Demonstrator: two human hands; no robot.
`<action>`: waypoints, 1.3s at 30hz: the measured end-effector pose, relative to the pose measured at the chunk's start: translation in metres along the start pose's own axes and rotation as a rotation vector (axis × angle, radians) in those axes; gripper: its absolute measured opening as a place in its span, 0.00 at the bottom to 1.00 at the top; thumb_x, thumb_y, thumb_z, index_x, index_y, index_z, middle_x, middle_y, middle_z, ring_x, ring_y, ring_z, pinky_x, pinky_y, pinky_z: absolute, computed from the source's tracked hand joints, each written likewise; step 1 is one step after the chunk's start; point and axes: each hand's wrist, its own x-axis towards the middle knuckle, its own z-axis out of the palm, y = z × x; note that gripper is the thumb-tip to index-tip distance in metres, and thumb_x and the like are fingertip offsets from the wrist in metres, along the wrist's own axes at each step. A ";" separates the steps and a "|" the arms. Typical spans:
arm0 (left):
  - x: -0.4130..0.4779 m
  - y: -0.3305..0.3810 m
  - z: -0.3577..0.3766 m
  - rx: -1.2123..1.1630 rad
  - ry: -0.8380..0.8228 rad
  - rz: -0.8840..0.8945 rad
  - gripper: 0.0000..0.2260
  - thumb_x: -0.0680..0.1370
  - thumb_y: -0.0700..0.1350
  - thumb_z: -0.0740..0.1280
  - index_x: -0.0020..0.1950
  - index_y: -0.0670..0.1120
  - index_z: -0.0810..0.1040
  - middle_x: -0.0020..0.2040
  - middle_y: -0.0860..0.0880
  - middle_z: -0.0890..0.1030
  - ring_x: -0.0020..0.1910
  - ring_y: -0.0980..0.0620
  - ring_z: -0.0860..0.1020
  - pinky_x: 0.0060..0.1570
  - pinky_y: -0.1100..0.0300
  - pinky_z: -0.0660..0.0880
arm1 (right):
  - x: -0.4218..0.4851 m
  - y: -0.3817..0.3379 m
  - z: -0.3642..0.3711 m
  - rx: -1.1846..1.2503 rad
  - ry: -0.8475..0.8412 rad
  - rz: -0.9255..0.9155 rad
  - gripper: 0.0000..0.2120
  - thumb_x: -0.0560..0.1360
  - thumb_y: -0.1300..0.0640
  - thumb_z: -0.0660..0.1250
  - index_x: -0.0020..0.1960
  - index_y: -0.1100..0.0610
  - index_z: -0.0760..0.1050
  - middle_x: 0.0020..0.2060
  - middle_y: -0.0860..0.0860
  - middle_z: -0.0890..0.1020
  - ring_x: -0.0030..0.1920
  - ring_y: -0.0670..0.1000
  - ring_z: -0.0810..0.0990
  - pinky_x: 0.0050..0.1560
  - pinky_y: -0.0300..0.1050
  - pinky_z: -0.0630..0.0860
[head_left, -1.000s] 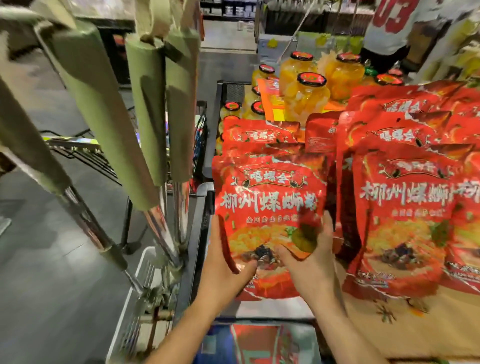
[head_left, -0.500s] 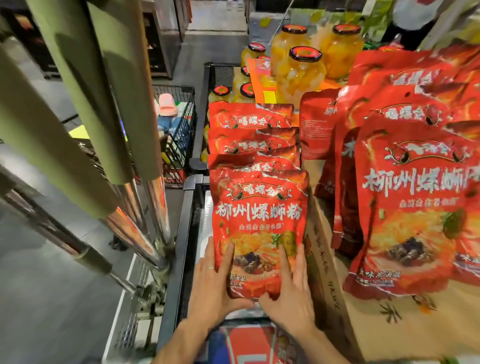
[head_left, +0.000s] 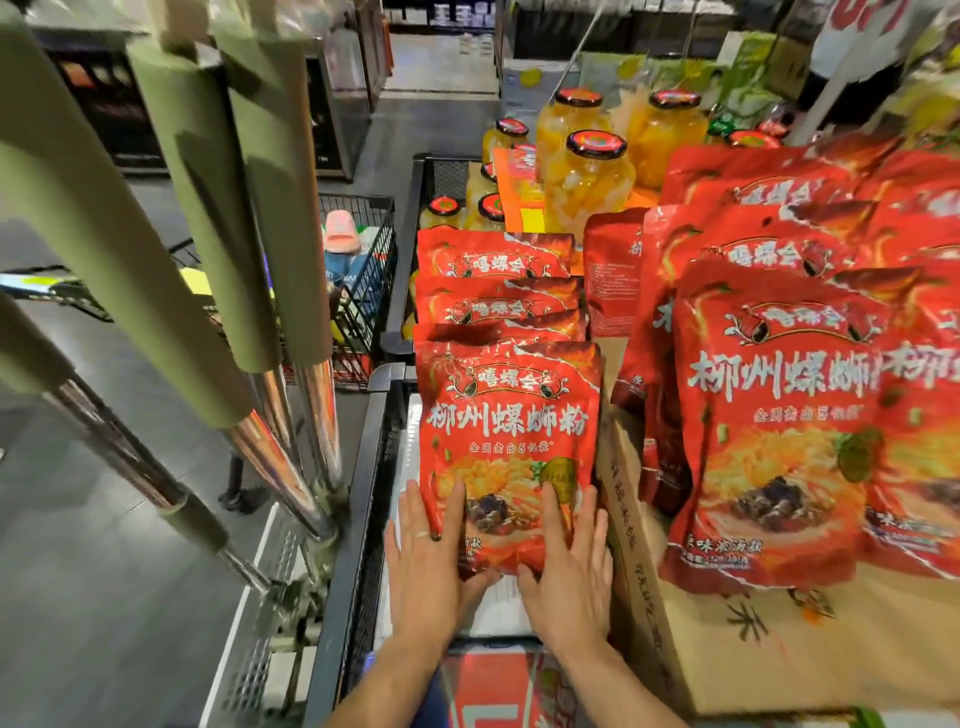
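The red pouch (head_left: 506, 415) is stood nearly upright at the front of a row of like pouches (head_left: 493, 301), inside the black wire bin (head_left: 358, 519) and just beside the cardboard box (head_left: 727, 639) on its right. Its lower part is pressed by the left hand (head_left: 426, 566) and the right hand (head_left: 569, 577). The fingers (head_left: 452, 509) of both are laid straight and flat against the printed front, spread a little, with nothing gripped. The thumbs are brought in near the bottom edge, though whether they are tucked under it cannot be told. The pouch is judged to be light to moderate in weight and soft: a filled, glossy film bag that would bulge, crease and sag if held by one corner. The film is likely to be slippery under flat palms. A surer hold would be had at the two side seams or the sealed top edge, where the material is stiffer, or with the bottom cupped from beneath. Hard squeezing of the middle is best avoided, since brittle contents may be cracked.
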 end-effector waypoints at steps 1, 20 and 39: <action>-0.005 0.001 -0.003 0.016 0.005 0.003 0.58 0.64 0.68 0.75 0.80 0.63 0.36 0.81 0.36 0.48 0.80 0.39 0.46 0.74 0.37 0.54 | -0.005 -0.001 -0.005 0.008 -0.004 0.002 0.51 0.78 0.47 0.67 0.72 0.36 0.22 0.73 0.50 0.21 0.78 0.56 0.31 0.78 0.56 0.49; -0.229 0.063 -0.189 0.267 0.360 0.080 0.39 0.71 0.70 0.61 0.78 0.54 0.64 0.78 0.44 0.66 0.75 0.37 0.66 0.68 0.36 0.65 | -0.218 -0.018 -0.135 0.147 0.317 -0.429 0.40 0.70 0.40 0.60 0.79 0.42 0.49 0.79 0.52 0.59 0.77 0.58 0.55 0.74 0.57 0.57; -0.493 -0.100 -0.298 0.363 0.347 -0.325 0.36 0.74 0.70 0.57 0.80 0.55 0.61 0.81 0.45 0.59 0.80 0.39 0.55 0.74 0.35 0.55 | -0.443 -0.178 -0.053 0.140 0.097 -0.731 0.36 0.72 0.44 0.65 0.79 0.48 0.60 0.80 0.52 0.57 0.79 0.58 0.52 0.75 0.63 0.56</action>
